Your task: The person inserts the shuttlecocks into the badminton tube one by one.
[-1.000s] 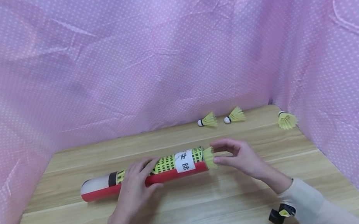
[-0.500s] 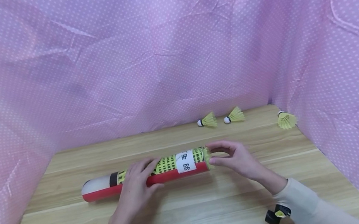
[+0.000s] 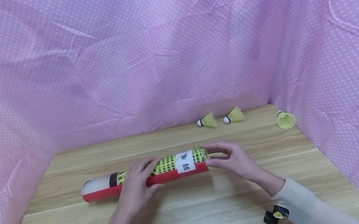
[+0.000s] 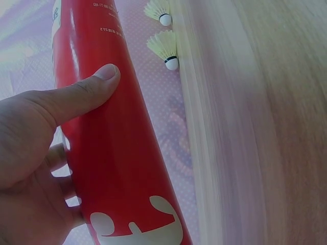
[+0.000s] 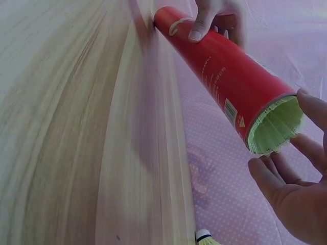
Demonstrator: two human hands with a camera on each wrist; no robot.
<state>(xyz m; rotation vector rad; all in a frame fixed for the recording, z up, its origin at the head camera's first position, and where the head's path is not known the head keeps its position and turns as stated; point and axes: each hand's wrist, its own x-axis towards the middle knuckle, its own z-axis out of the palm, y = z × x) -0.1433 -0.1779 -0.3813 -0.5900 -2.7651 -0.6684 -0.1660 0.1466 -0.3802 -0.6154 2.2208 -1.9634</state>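
Observation:
My left hand [image 3: 133,186] grips a red and yellow-green shuttlecock tube [image 3: 178,173] around its middle. In the left wrist view the thumb lies across the red side and the fingers curl behind. The tube is on its side, its mouth towards my right hand [image 3: 234,160]. Inside that mouth sits a shuttlecock [image 5: 278,125], its yellow-green skirt edge just past the rim and its head hidden. The fingertips and thumb of my right hand curve round the skirt edge, right at the tube's rim.
Two yellow shuttlecocks with white heads, one on the left [image 3: 207,121] and one beside it [image 3: 234,115], lie at the table's back edge. A third shuttlecock [image 3: 286,120] lies at the far right corner. Pink dotted cloth [image 3: 159,72] surrounds the wooden table [image 3: 188,212].
My right hand has moved left, and the shuttlecock has slid into the tube until only its skirt edge shows. My left hand and the tube have hardly moved.

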